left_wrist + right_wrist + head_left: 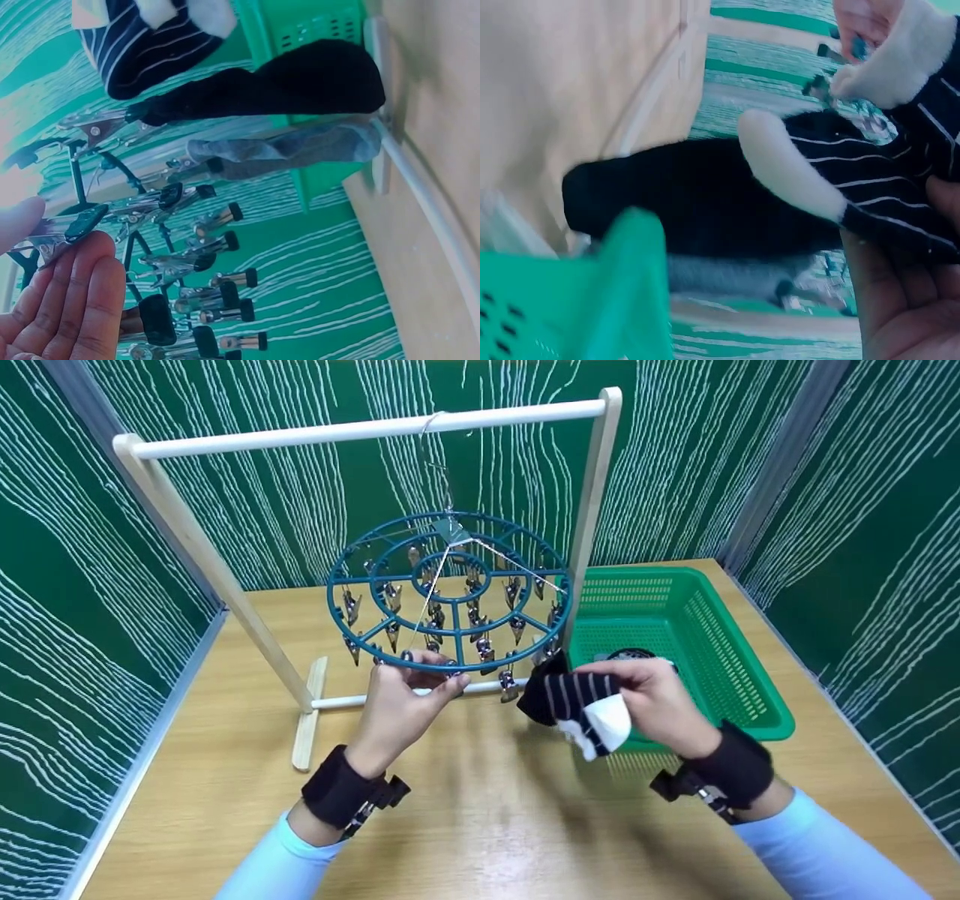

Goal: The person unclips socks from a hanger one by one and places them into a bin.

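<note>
A round dark-green clip hanger (457, 666) hangs by its hook from a white rod. At its near rim my left hand (401, 709) pinches a metal clip (86, 223) between thumb and fingers. My right hand (664, 701) grips a dark sock with thin white stripes and white ends (574, 694), just right of the hanger. In the right wrist view its white tip points away from my fingers. A plain black sock (315, 82) hangs from a clip beside it, partly behind the striped one in the head view. A grey sock (292, 150) hangs next to the black one.
A green basket (750, 675) stands on the table at the right, with something dark in it (630, 654). The wooden stand's right post (592, 502) rises between hanger and basket; its left post (225, 585) stands opposite. Several metal clips (391, 596) dangle from the hanger's rings.
</note>
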`<action>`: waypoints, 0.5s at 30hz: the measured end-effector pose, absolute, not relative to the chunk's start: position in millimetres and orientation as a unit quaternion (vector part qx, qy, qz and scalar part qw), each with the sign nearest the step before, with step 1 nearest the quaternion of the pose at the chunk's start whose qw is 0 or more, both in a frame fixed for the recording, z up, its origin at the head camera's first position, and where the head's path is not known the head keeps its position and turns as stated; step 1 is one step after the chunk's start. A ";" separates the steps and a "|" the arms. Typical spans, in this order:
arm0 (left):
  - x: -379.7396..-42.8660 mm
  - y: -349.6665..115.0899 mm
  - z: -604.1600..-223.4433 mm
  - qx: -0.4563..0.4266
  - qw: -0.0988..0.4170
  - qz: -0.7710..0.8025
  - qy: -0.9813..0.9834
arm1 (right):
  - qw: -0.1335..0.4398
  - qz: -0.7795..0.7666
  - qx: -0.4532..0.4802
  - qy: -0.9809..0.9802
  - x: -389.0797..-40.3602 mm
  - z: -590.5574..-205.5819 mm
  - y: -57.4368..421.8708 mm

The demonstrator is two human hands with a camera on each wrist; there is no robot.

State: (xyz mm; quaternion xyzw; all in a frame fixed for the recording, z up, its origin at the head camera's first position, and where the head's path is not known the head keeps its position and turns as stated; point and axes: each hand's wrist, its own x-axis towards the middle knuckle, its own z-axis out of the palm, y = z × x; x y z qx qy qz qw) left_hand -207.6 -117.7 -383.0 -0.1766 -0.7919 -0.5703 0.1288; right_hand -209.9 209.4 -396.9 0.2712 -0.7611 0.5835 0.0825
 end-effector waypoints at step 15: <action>-207.8 -117.3 -382.0 -0.179 0.125 -0.570 -0.792 | 0.161 0.540 0.164 -0.810 -242.8 -365.9 260.3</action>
